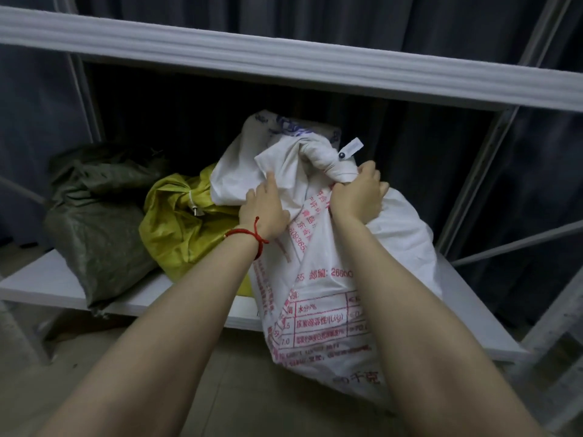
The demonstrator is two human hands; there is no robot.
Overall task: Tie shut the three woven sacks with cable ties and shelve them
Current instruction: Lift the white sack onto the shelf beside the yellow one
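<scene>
From the head camera, the white woven sack (331, 279) with red print lies only partly on the lower shelf board (47, 282). Its bottom end hangs past the front edge toward the floor (239, 383). The right hand (356, 197) has its fingers wrapped tight round the twisted neck, just below the cable tie tag (351, 148). The left hand (265, 212) lies against the sack's upper side with the forefinger stretched onto a loose flap. I cannot tell whether its other fingers pinch the fabric.

The main risk, as I judge it, is the overhang. If the grip on the neck slackens before the bulk is on the board, the sack could slide off the edge. Hauling by the neck alone could also strain the tie or pull fabric through it. A hard shove to the left could crowd the yellow sack (183, 222), which the white one already touches.

The yellow sack, closed with a white cable tie (191, 197), sits beside a dark green sack (94, 222) on the same pale, smooth board. An upper shelf beam (284, 58) crosses overhead, which leaves limited headroom. Metal uprights (492, 171) frame the bay, and dark curtains (441, 26) hang behind it. The light is dim.
</scene>
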